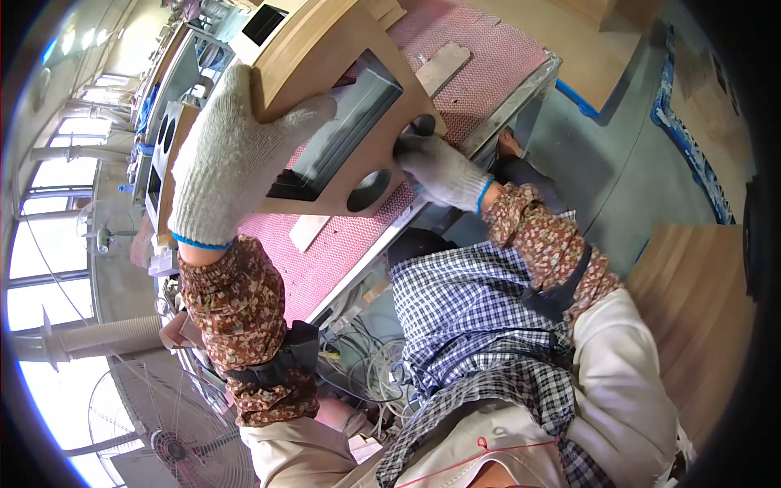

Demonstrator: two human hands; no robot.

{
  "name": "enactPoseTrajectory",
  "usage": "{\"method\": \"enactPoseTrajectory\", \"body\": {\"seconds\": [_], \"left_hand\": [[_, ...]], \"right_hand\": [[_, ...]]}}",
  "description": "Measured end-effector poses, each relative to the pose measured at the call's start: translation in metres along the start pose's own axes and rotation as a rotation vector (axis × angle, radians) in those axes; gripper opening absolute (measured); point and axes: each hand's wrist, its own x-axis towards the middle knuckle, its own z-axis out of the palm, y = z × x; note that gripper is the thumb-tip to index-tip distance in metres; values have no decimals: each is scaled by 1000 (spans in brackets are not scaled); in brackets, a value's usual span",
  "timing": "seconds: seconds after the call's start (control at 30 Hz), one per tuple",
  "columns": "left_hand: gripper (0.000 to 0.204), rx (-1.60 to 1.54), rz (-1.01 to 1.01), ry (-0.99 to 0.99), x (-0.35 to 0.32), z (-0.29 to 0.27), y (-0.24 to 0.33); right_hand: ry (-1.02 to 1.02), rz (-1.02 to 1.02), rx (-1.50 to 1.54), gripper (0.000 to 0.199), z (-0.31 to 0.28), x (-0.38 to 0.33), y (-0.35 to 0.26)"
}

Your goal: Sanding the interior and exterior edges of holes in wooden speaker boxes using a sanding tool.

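A wooden cabinet [325, 183] lies tilted before me, its face cut with a large rectangular opening and round holes. My left hand [224, 154], in a pale knitted glove with a blue cuff, grips its left edge, the thumb lying across the face. My right hand [446, 172], gloved alike, has its fingers closed and bent against the face beside the upper round hole [421, 125]. Whatever those fingers hold, if anything, is hidden and slightly blurred. A lower round hole [368, 190] shows to the left of that hand. Under the cabinet is a bench with a red-and-white patterned mat [480, 69].
Wooden strips [443, 68] lie on the mat. Another wooden box with round holes [168, 138] stands at the left. A large fan [167, 443] is at lower left, and loose cables [366, 358] hang below the bench. Wooden panels [691, 317] stand at the right.
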Motion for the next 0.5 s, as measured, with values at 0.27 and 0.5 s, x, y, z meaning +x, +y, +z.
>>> {"method": "enactPoseTrajectory", "body": {"seconds": [0.27,0.5], "left_hand": [[39,-67,-6,-1,-8,1,2],[38,13,15,5,-7,-4,7]], "right_hand": [[-350,563,-251,27,-23,16,-21],[-30,-133,-257,20,0,7,15]]}}
